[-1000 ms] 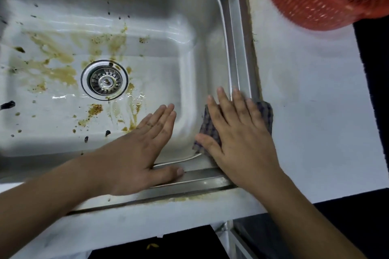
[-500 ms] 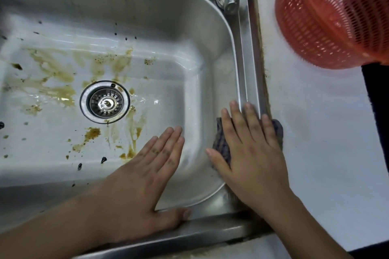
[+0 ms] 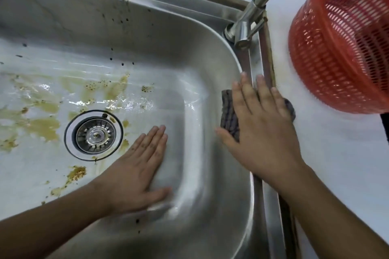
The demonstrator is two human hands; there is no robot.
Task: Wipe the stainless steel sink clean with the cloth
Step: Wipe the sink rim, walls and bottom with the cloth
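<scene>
The stainless steel sink [image 3: 189, 33] fills the left and middle of the view. Brown-yellow stains and dark specks cover its floor around the round drain strainer [image 3: 94, 135]. My right hand [image 3: 259, 132] lies flat, fingers spread, pressing a dark checked cloth [image 3: 229, 114] onto the sink's right rim. Most of the cloth is hidden under the palm; a corner shows at the far side. My left hand [image 3: 139, 172] rests flat and empty on the sink floor, just right of the drain.
A steel tap [image 3: 250, 21] rises from the rim's back right corner. An orange-red plastic basket [image 3: 345, 48] stands on the white counter [image 3: 336, 153] to the right. A dark edge borders the counter at far right.
My right hand has slid the cloth along the right rim away from me, toward the tap. My left hand has moved from the front rim down onto the sink floor. The view has shifted forward.
</scene>
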